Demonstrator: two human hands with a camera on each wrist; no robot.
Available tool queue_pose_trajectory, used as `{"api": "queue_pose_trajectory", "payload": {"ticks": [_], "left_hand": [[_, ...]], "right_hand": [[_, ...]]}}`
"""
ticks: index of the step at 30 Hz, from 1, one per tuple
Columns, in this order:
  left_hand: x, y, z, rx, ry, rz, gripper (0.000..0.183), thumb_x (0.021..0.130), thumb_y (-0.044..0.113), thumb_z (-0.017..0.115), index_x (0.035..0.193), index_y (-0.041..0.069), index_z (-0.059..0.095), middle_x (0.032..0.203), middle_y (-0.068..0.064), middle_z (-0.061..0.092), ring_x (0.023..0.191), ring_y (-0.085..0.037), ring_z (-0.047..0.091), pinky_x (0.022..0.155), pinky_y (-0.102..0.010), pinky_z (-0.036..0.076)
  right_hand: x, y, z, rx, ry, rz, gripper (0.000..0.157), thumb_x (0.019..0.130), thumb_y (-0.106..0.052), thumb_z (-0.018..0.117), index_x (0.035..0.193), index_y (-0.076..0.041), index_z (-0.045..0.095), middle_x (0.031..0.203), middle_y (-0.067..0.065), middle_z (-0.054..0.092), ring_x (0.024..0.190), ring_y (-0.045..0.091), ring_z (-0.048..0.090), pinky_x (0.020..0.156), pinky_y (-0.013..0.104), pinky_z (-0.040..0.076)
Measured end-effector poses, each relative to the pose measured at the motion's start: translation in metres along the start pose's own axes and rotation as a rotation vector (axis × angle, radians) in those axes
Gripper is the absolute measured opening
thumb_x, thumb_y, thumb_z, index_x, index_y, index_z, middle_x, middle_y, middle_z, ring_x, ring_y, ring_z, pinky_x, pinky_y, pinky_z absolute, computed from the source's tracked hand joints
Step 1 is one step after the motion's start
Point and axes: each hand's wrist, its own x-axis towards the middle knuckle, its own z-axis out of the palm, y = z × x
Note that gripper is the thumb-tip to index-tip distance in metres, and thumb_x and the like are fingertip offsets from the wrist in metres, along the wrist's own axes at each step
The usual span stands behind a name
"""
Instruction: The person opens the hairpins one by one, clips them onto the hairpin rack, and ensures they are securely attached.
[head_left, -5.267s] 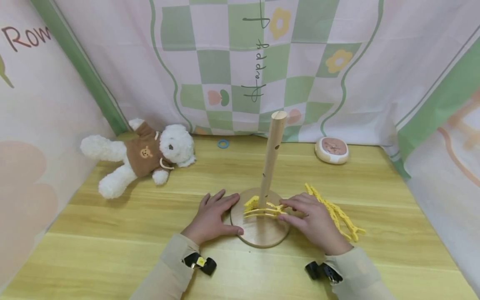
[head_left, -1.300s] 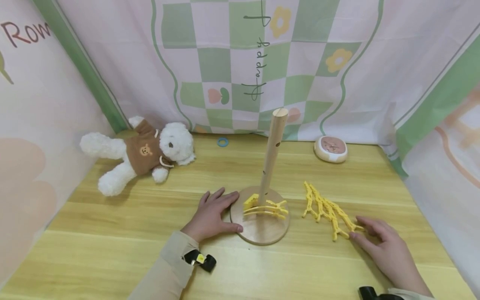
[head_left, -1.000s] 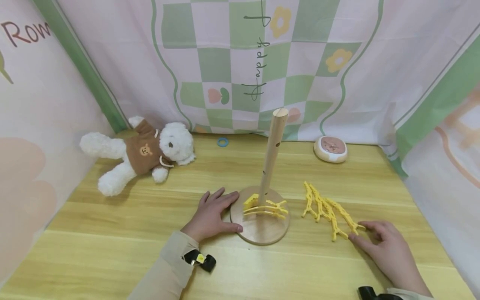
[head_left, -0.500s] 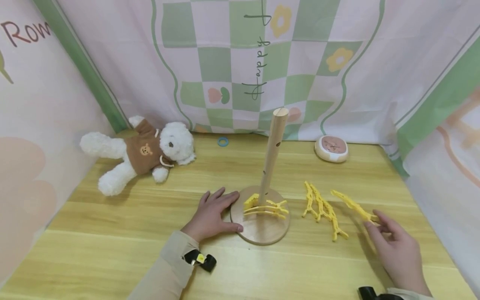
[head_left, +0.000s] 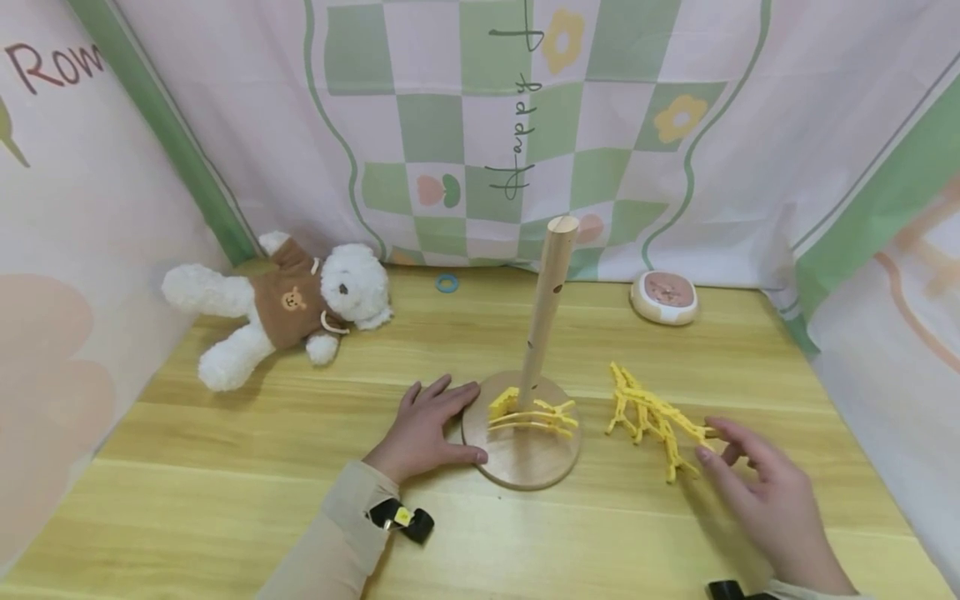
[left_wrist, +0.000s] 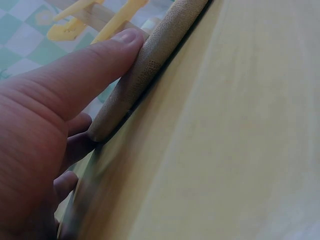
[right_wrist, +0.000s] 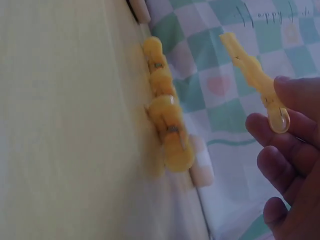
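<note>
One long yellow plastic-looking clip (right_wrist: 256, 72) is pinched near one end between thumb and finger of the right hand (head_left: 776, 500), its other fingers loosely bent, raised above the wood-grain bench (head_left: 262, 500). The left hand (head_left: 423, 437) lies with fingers extended and thumb resting on the rim of a round pale wooden base (head_left: 525, 468) bearing an upright wooden post (head_left: 546, 308); in the left wrist view its fingers are partly hidden behind thumb and palm. From the head, the held clip overlaps similar yellow clips (right_wrist: 167, 107), making them hard to count, and the beige right sleeve (head_left: 806, 590) is mostly cut off
</note>
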Motion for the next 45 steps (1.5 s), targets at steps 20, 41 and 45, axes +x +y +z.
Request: {"api": "queue_pose_trajectory", "payload": {"ticks": [20,41,45], "left_hand": [[-0.001,0.002,-0.001,-0.003,0.004,-0.004,0.096,0.076,0.062,0.078,0.154,0.018,0.043,0.157,0.007,0.041,0.152,-0.028,0.021,0.121,-0.057,0.002],[0.000,0.001,0.000,-0.002,0.007,-0.009,0.097,0.076,0.063,0.078,0.154,0.019,0.043,0.157,0.008,0.041,0.152,-0.027,0.022,0.121,-0.056,0.002],[0.000,0.000,0.001,0.003,0.010,-0.007,0.097,0.076,0.063,0.078,0.154,0.019,0.043,0.157,0.008,0.042,0.151,-0.027,0.022,0.121,-0.057,0.002]], "right_hand": [[0.009,-0.027,0.015,0.036,-0.052,-0.214,0.046,0.071,0.009,0.083,0.112,-0.008,0.072,0.075,-0.010,0.050,0.059,0.002,0.035,0.046,0.016,0.030],[0.030,-0.050,0.038,0.056,-0.063,-0.335,0.041,0.072,0.005,0.083,0.110,-0.008,0.074,0.073,-0.014,0.049,0.066,0.003,0.041,0.055,0.016,0.032],[0.034,-0.055,0.043,0.066,-0.065,-0.342,0.041,0.072,0.005,0.084,0.110,-0.008,0.074,0.073,-0.015,0.050,0.066,0.003,0.042,0.056,0.016,0.033]]}}
